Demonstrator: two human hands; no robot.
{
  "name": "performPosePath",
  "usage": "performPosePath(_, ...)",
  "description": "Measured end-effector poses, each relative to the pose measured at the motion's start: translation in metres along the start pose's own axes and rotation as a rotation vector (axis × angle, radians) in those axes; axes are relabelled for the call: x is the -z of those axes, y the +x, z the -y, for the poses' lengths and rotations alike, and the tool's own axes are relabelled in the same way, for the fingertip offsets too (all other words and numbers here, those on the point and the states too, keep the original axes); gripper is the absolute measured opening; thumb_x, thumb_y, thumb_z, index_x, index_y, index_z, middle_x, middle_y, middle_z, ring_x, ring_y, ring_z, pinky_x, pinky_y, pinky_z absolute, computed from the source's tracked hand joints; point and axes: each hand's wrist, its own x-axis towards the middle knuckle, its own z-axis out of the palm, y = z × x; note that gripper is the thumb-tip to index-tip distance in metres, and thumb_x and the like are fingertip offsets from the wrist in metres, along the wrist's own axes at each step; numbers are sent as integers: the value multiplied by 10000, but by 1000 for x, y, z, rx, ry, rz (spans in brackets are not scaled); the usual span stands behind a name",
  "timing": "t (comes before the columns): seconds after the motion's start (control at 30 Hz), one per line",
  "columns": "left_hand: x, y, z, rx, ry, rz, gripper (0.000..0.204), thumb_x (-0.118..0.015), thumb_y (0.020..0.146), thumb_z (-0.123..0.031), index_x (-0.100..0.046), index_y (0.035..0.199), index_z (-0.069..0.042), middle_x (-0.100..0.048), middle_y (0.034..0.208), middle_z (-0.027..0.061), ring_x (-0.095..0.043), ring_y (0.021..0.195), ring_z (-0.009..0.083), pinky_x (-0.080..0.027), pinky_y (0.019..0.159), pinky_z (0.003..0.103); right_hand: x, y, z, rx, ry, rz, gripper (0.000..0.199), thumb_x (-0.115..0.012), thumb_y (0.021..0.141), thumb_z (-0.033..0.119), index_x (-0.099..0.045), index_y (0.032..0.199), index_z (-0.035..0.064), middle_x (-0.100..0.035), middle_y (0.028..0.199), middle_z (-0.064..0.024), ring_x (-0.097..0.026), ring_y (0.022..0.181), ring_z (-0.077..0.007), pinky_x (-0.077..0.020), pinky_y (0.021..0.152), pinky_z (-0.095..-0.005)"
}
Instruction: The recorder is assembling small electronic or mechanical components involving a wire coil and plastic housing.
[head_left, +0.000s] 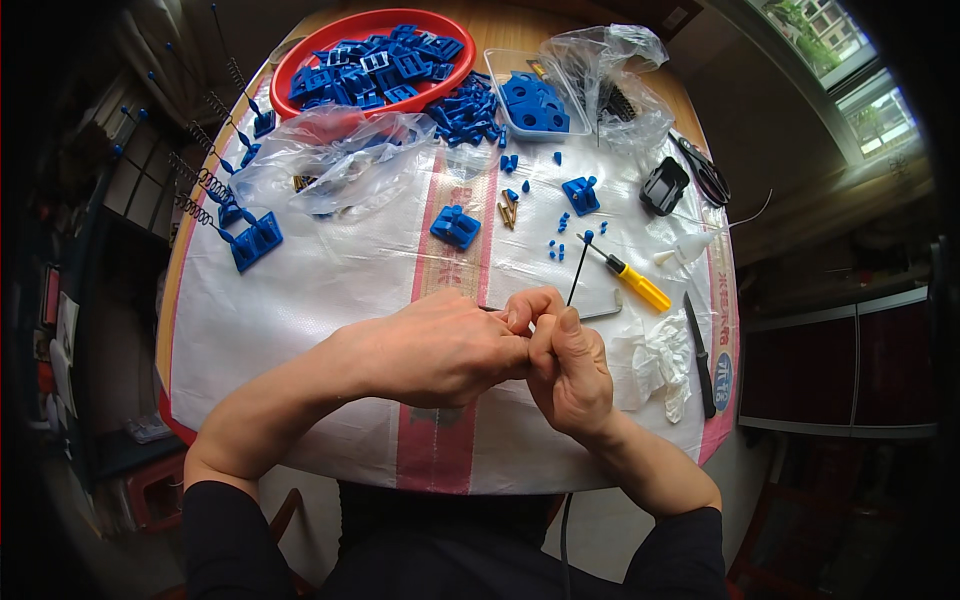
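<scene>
The thin black rod (578,272) stood up at a slant from my right hand (572,375), above the middle of the desk (490,28), its blue tip (588,237) pointing away from me. My right fingers were curled and pinched round its lower part. My left hand (435,345) met the right one, fingers bent inward; I could not tell what they gripped.

Just beyond the tip lay a yellow-handled screwdriver (640,286), with tiny blue bits (557,250) near its point. Farther off were two blue brackets (456,228) and some brass pieces (508,212) between them. To my right I had a crumpled tissue (658,360), a black-handled knife (704,370), a white bottle (688,248), an open black case (664,186) and scissors (706,174).

At the far side, a red basin (283,88) brimmed with blue parts, and a clear tub (494,62) held blue plates (535,103). To my left stood black coil springs (213,186), near a plastic bag (345,165).
</scene>
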Motion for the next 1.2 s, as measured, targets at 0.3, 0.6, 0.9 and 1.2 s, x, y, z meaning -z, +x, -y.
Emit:
performPosePath(0.3, 1, 0, -1, -1, 2, 6, 118, -592, 835, -103, -550, 943, -80, -575, 748, 97, -572, 626, 313, -414, 511, 408, -1, -1, 1, -6, -14, 9, 509, -257, 1080, 324, -478, 719, 41, -464, 1009, -103, -411, 836, -106, -369, 765, -241)
performPosePath(0.6, 5, 2, -2, 15, -141, -130, 171, -626, 849, -44, -593, 1017, -50, -616, 768, 120, -608, 651, 325, -457, 558, 416, -2, 1, 9, 106, 73, 11, 539, -217, 1072, 381, -521, 825, 11, -450, 1146, -148, -466, 1003, -173, -389, 918, -325)
performPosePath(0.9, -2, 7, -5, 153, -469, -280, 144, -578, 947, -147, -606, 1013, -23, -568, 676, 168, -568, 617, 353, -442, 581, 418, 4, 6, 7, 188, 137, 40, 563, -193, 1058, 434, -540, 1072, -9, -435, 1253, -179, -494, 1085, -225, -393, 989, -377)
performPosePath(1.2, -6, 10, -15, 382, -1095, -274, 221, -434, 1030, -188, -508, 1169, -32, -663, 888, 84, -605, 696, 120, -485, 622, 268, 6, 10, 17, 78, 165, -78, 609, -260, 1045, 448, -339, 1407, -36, -468, 1359, -177, -465, 1263, -247, -352, 1088, -411)
